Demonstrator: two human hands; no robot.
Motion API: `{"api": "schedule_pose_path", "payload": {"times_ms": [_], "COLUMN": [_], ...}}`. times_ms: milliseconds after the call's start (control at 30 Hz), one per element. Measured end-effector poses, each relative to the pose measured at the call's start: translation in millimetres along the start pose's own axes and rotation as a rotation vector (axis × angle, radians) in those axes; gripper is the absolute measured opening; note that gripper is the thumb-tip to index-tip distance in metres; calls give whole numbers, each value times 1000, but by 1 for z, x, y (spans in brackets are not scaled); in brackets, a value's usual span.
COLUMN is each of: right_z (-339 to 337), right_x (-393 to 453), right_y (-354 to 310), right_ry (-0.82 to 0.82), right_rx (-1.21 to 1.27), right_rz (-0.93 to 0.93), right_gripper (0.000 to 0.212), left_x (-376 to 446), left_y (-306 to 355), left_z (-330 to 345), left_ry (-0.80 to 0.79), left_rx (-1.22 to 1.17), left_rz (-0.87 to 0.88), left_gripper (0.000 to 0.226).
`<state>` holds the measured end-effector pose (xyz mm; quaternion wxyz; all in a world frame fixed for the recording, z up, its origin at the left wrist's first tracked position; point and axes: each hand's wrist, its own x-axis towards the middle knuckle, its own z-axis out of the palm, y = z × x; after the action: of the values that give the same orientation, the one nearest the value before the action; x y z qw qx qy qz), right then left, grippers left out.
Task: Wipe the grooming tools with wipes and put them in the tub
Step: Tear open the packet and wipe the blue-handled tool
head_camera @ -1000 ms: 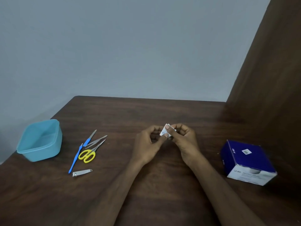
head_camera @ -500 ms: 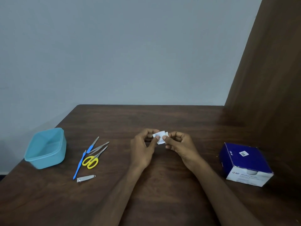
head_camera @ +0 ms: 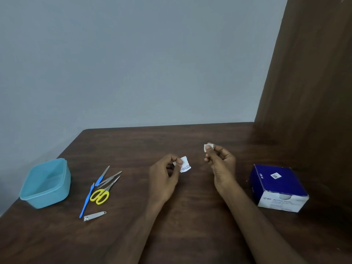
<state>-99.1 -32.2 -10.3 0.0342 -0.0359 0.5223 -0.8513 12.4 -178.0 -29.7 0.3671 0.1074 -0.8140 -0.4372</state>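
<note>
A dark brown wooden table (head_camera: 190, 138) with visible grain fills the lower half of the view, its far edge running from 9 to 3 o'clock and its far left corner rounded. Behind it rises a plain, pale grey-blue wall (head_camera: 133, 60). At 3 o'clock a tall dark brown wooden panel (head_camera: 314, 82) stands upright against the table's right side. The light is dim and even.

Both forearms are extended forward over the worktop (head_camera: 190, 225), the hands held apart. The left hand (head_camera: 165, 178) is curled, a torn wrapper (head_camera: 185, 167) pinched between thumb and fingers. A small white wipe (head_camera: 207, 146) is pinched by the raised right hand (head_camera: 221, 164).
</note>
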Motion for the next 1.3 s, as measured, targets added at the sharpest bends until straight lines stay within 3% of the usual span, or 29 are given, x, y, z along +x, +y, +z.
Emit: {"api": "schedule_pose_path", "payload": {"times_ms": [200, 333, 433, 633, 767, 900, 1000, 1167, 1300], "right_z": [-10, -18, -25, -34, -40, -34, -25, -14, -9], "right_x": [5, 10, 13, 16, 22, 26, 21, 6, -9], "right_y": [-10, -16, -17, -16, -10, -6, -4, 6, 14], "right_ry": [354, 474, 529, 581, 586, 477, 277, -68, -319], "right_rx": [-56, -65, -31, -5, 15, 60, 79, -148, -292], "right_rz": [-277, -274, -220, -190, -174, -119, -55, -136, -132], "right_gripper": [10, 11, 11, 11, 13, 15, 10, 3, 4], "left_x": [-7, -5, 3, 32, 38, 35, 32, 28, 13], "left_y": [4, 11, 17, 19, 8, 6, 10, 8, -9], "left_z": [1, 15, 37, 85, 98, 96, 90, 45, -1], "left_ry": [-124, -179, -235, -405, -394, -368, -260, -127, -216], "left_rx": [185, 147, 144, 347, 494, 414, 282, 665, 729], "left_rz": [123, 45, 7, 107, 118, 180, 198, 221, 144], "left_gripper": [16, 29, 30, 27, 33, 36, 31, 26, 25]}}
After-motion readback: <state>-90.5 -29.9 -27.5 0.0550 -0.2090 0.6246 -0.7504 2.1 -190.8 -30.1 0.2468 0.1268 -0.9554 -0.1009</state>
